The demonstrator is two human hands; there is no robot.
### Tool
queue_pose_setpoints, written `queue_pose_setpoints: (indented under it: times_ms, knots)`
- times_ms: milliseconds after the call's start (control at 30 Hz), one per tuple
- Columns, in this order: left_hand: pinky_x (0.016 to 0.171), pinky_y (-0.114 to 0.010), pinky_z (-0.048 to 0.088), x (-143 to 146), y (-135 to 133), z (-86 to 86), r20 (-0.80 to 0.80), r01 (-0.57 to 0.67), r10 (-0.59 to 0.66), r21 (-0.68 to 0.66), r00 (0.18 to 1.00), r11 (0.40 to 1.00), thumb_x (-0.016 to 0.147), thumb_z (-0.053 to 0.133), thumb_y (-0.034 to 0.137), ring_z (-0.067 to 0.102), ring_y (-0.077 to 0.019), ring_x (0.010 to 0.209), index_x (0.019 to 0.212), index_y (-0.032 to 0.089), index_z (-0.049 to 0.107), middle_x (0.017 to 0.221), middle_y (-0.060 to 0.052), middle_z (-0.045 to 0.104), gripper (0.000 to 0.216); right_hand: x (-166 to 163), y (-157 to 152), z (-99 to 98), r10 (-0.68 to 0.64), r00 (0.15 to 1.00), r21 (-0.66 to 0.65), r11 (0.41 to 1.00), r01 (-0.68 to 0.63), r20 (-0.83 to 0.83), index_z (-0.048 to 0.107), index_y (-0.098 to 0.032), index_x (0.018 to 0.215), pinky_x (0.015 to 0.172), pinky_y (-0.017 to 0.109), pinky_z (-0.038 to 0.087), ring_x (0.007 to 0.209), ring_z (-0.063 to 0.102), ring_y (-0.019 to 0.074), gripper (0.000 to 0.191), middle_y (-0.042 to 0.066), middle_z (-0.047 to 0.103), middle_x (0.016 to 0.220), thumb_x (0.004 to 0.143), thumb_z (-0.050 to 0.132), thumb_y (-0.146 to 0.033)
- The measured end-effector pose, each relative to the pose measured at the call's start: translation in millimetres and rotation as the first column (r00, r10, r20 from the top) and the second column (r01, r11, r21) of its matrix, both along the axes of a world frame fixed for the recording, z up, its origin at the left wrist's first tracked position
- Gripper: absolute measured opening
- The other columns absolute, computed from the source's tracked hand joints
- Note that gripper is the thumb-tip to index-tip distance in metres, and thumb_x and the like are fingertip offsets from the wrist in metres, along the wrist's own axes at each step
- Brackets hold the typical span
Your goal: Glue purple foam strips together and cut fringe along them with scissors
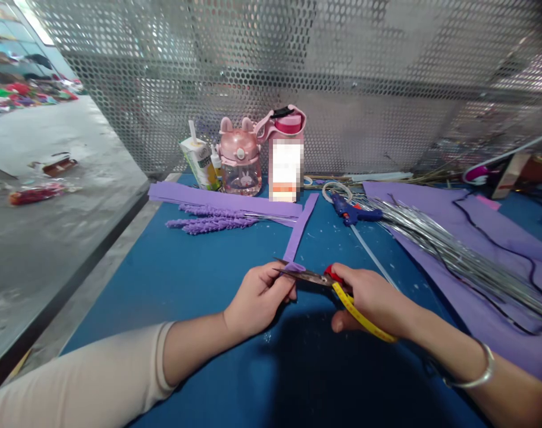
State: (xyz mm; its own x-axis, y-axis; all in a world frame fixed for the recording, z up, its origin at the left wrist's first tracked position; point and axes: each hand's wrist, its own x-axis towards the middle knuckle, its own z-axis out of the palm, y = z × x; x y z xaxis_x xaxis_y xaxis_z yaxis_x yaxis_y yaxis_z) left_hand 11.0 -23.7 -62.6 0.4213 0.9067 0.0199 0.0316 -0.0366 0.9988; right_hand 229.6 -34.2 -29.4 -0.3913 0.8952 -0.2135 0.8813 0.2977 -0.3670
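Observation:
A narrow purple strip (301, 229) runs toward me across the blue table, its near end folded and pinched in my left hand (262, 294). My right hand (372, 300) grips a pair of scissors (314, 277) with red on the handle. The blades lie spread around the folded end of the strip, close to my left fingertips. A yellow measuring tape (357, 315) hangs from the scissors' handle across my right hand. Beyond my hands lie a stack of wide purple strips (221, 199) and several fuzzy purple stems (212, 223).
A blue glue gun (354, 211) and a bundle of silver wires (453, 261) on purple sheets (431, 199) are to the right. A drink carton (200, 163), a rabbit-eared bottle (240, 157) and a pink bottle (288, 125) stand before a perforated metal panel (364, 53).

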Motion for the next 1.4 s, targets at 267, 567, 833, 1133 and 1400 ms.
queue_pose_setpoints:
  times_ms: [267,567,833,1133,1400]
  knots:
    - [0.056,-0.019,0.037,0.2,1.1,2.3,-0.080,-0.024,0.029,0.062,0.996,0.998,0.089,0.043,0.026,0.046,-0.0078,0.056,0.063,0.014,0.055,0.059,0.001,0.052,0.031,-6.6,0.3,-3.4,-0.045,0.998,0.041,0.998,0.047,-0.037,0.045,-0.023,0.078,0.048,0.023,0.027,0.055,0.045,0.0150,0.050,-0.003,0.053,0.064,0.059,0.066,-0.065]
    - [0.054,-0.020,0.036,-0.5,-1.3,1.0,-0.075,-0.048,0.049,0.018,0.996,0.999,0.088,0.044,0.030,0.045,-0.0084,0.053,0.062,0.014,0.056,0.057,0.001,0.052,0.033,-5.2,5.5,-10.6,-0.077,0.995,-0.003,0.997,0.077,-0.064,0.042,-0.022,0.070,0.045,0.022,0.024,0.051,0.040,0.0120,0.046,-0.004,0.050,0.059,0.065,0.062,-0.064]
    - [0.055,-0.019,0.038,-0.9,-1.3,0.8,-0.085,-0.047,0.048,0.023,0.995,0.999,0.088,0.045,0.029,0.047,-0.0087,0.054,0.062,0.014,0.058,0.058,0.000,0.054,0.033,-3.6,4.5,-10.3,-0.082,0.994,-0.040,0.996,0.080,-0.065,0.042,-0.022,0.071,0.045,0.022,0.026,0.051,0.040,0.0117,0.041,-0.004,0.049,0.058,0.070,0.059,-0.059]
    - [0.056,-0.020,0.040,0.2,-1.3,-0.7,-0.031,-0.042,0.042,-0.011,0.999,0.999,0.088,0.045,0.030,0.047,-0.0088,0.056,0.074,0.013,0.058,0.062,0.000,0.056,0.026,1.0,6.1,-9.9,-0.082,0.996,-0.002,0.997,0.082,-0.030,0.046,-0.023,0.075,0.044,0.022,0.026,0.051,0.043,0.0127,0.046,-0.004,0.052,0.060,0.064,0.062,-0.064]
    - [0.059,-0.020,0.042,3.0,0.3,-0.4,0.069,-0.087,0.088,-0.020,0.994,0.996,0.089,0.044,0.029,0.050,-0.0082,0.059,0.078,0.014,0.054,0.068,0.000,0.056,0.021,7.2,1.6,-5.9,-0.018,0.999,0.071,0.997,0.015,0.042,0.045,-0.024,0.087,0.047,0.024,0.028,0.054,0.050,0.0168,0.055,-0.003,0.056,0.065,0.058,0.064,-0.067]
